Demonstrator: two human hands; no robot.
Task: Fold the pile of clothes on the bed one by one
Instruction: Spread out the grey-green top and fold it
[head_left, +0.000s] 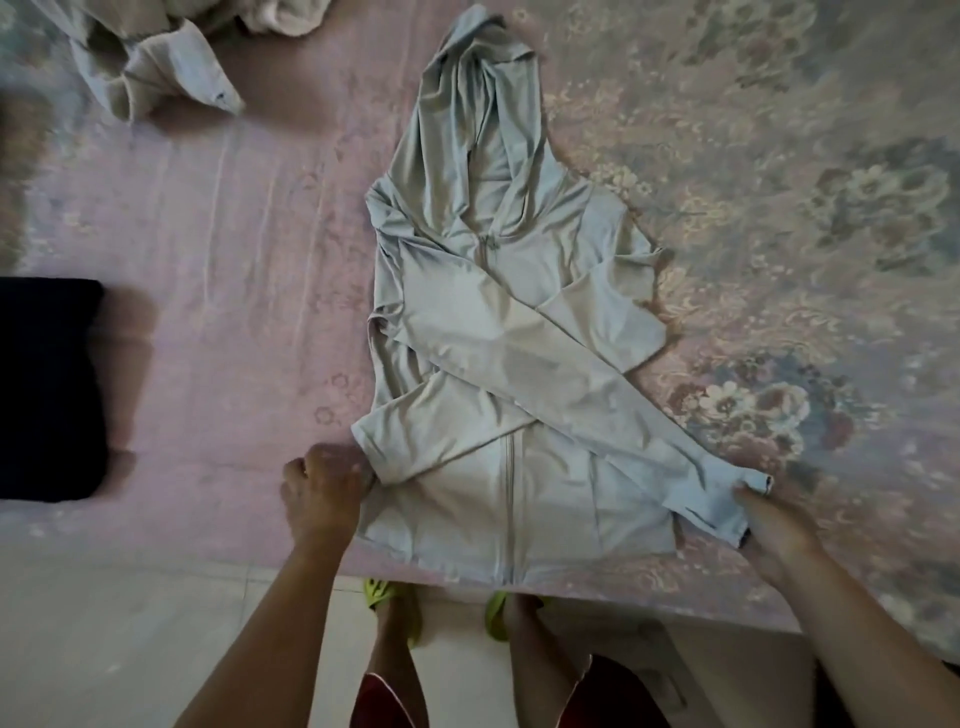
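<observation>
Two bare hands work at a pale grey-green zip-front hooded jacket (498, 332) lying flat on the pink floral bedsheet (234, 270). The left hand (322, 488) curls its fingers round the jacket's lower side edge; the right hand (769, 525) pinches the cuff of the sleeve crossed over the front. Beyond the left hand lie a folded black garment (49, 389) and, farther off, crumpled pale clothes (150, 57)
</observation>
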